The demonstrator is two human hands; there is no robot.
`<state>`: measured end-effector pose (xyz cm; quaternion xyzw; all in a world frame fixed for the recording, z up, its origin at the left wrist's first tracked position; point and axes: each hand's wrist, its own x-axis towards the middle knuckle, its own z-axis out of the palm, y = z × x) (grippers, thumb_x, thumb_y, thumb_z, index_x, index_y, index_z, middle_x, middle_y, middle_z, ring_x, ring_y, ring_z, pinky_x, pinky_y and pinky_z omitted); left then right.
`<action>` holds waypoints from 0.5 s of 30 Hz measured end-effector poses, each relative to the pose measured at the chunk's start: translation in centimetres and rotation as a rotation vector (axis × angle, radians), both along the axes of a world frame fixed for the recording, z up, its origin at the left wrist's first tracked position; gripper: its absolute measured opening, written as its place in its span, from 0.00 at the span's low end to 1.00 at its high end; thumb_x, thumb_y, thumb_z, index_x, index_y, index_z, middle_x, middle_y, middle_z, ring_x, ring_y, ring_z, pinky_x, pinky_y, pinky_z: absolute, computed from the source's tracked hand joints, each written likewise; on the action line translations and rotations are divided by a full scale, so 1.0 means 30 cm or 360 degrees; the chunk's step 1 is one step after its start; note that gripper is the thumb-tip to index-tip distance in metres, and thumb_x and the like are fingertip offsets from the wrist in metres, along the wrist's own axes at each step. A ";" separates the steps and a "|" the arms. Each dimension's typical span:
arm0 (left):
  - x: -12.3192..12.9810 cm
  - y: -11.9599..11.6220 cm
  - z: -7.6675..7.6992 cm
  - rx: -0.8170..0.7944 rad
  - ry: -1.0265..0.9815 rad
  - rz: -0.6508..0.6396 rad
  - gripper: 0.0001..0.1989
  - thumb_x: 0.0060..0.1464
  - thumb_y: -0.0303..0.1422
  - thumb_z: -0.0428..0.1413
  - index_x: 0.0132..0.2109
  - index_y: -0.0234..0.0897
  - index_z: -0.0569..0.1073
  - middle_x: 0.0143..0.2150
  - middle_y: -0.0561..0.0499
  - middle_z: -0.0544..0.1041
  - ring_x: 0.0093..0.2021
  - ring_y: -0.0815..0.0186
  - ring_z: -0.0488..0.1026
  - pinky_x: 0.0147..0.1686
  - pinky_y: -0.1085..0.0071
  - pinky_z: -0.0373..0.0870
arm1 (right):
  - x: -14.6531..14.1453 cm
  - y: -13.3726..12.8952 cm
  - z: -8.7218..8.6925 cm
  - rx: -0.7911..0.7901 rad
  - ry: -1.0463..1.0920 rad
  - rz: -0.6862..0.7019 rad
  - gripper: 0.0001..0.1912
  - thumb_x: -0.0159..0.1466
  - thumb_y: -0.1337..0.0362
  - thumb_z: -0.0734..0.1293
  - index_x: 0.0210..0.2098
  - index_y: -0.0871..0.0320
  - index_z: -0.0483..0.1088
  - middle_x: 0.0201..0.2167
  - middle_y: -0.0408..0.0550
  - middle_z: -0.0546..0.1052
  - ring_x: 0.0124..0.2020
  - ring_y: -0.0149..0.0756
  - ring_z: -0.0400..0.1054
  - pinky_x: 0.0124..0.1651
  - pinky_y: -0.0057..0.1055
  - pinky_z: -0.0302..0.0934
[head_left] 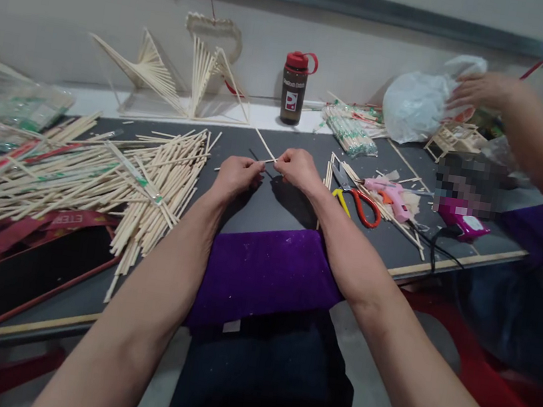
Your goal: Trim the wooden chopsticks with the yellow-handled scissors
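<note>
Over the dark tabletop, my left hand and my right hand work close together with fingertips pinched. A thin wooden stick slants up and away from the fingers of my right hand. My left hand pinches another thin wooden stick, whose tip meets the first one between the hands. Most of that second stick is hidden by my fingers. Left of my hands lies a big heap of loose wooden sticks. Scissors and a pink glue gun lie to the right.
Behind stand stick structures and a red-lidded bottle. Wrapped sticks lie near a plastic bag. Another person's hand reaches in at right, above a magenta tool. A phone lies front left; purple cloth covers my lap.
</note>
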<state>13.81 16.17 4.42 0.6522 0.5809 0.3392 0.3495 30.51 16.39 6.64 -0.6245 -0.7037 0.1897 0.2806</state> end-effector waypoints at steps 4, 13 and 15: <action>0.004 -0.005 0.003 0.0042 0.0017 0.0012 0.17 0.52 0.43 0.54 0.35 0.32 0.79 0.26 0.47 0.77 0.23 0.67 0.71 0.21 0.75 0.63 | -0.005 -0.008 -0.005 0.0025 0.0032 0.0006 0.11 0.57 0.64 0.64 0.32 0.62 0.77 0.21 0.44 0.74 0.28 0.31 0.70 0.31 0.23 0.57; 0.002 -0.020 0.021 0.0161 0.0165 -0.0009 0.16 0.54 0.42 0.54 0.30 0.34 0.79 0.21 0.49 0.75 0.23 0.66 0.70 0.23 0.74 0.62 | -0.023 -0.036 -0.004 0.0004 -0.0016 0.0056 0.10 0.58 0.63 0.64 0.31 0.61 0.76 0.21 0.43 0.74 0.28 0.30 0.68 0.33 0.23 0.56; 0.003 -0.021 0.021 0.0173 0.0167 -0.0014 0.16 0.54 0.41 0.54 0.30 0.34 0.79 0.21 0.48 0.75 0.23 0.66 0.70 0.23 0.73 0.62 | -0.025 -0.038 -0.005 -0.0008 -0.0036 0.0069 0.10 0.59 0.62 0.64 0.32 0.61 0.76 0.21 0.43 0.74 0.29 0.30 0.68 0.33 0.23 0.56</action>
